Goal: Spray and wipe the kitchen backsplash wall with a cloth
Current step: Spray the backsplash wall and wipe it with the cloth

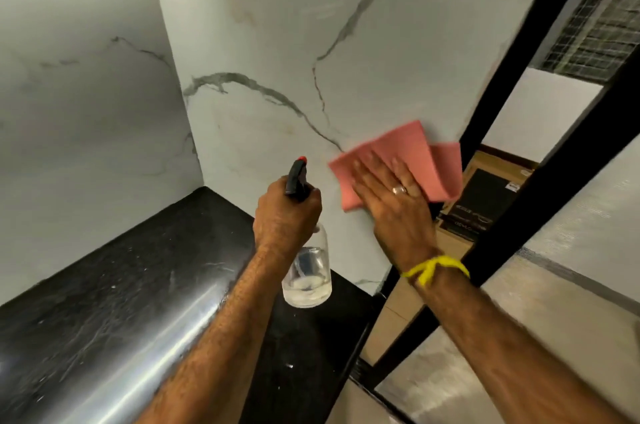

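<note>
While right hand (391, 201) fingers lie spread flat on pink cloth (408, 153) against backsplash (277, 42), left hand (287, 215) grips spray bottle (308, 271).

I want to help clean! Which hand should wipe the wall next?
The right hand. It already presses the pink cloth flat on the wall. The left hand is busy gripping the spray bottle.
</note>
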